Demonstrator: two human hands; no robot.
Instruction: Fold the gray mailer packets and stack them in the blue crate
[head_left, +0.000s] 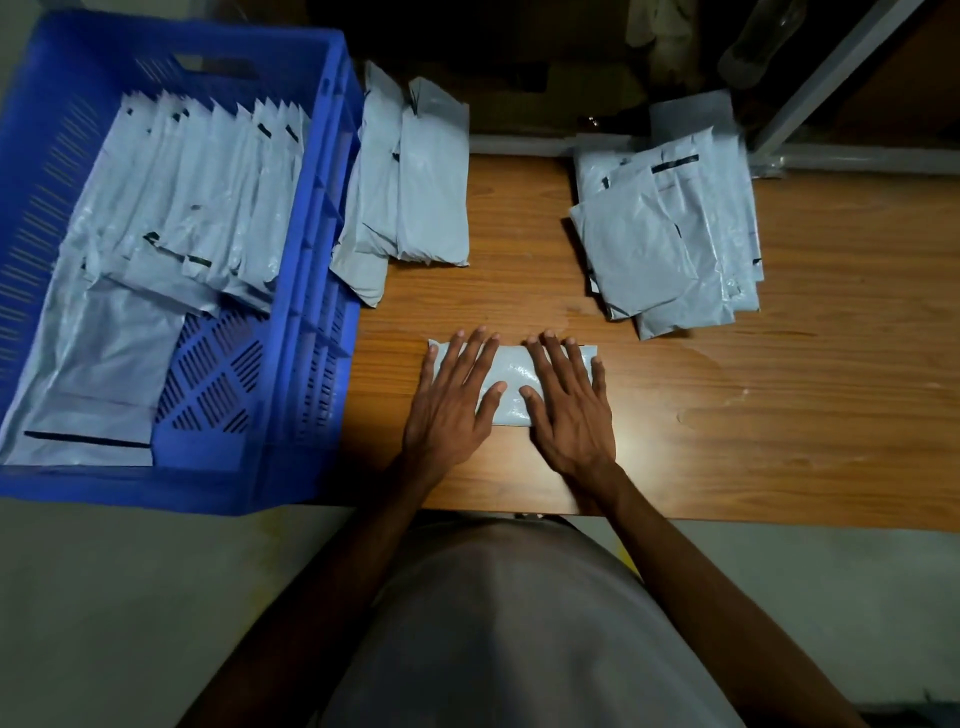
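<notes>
A folded gray mailer packet (511, 382) lies flat on the wooden table (779, 415) in front of me. My left hand (454, 397) presses on its left half with straight, spread fingers. My right hand (569, 402) presses on its right half the same way. The blue crate (317, 312) stands at the left and holds a row of several folded gray packets (208, 197) leaning against each other, plus a flat packet (98, 374) on its floor.
A pile of gray packets (415, 182) lies beside the crate's right wall. Another pile of gray packets (675, 234) sits at the back right of the table. A metal frame (831, 78) runs behind the table at the right.
</notes>
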